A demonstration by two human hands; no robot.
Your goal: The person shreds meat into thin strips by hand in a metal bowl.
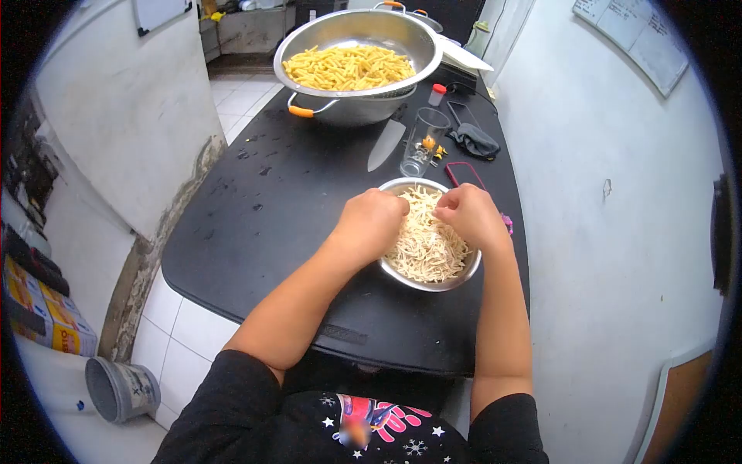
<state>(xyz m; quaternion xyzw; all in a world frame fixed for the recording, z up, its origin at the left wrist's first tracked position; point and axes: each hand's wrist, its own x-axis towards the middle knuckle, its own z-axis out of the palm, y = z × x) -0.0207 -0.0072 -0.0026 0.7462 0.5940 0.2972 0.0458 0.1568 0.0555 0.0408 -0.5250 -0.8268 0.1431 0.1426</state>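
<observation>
Shreds (429, 251) in the bowl (433, 286) on our bench (255, 232) looked light and soft, best pinched in tufts, though we couldn't tell if our curled left hand (372, 223) and right hand (473, 216) pinched any.

On the tabletop (255, 224), a bowl (433, 287) with shreds (429, 249) in it sits toward the right edge. A glass (414, 167) stands just behind it, a knife (386, 147) to the glass's left. A pouch (476, 142) lies by the right edge, a jar (437, 96) behind both. Toward the far edge, a basin (425, 52) holds strips (348, 68).
</observation>
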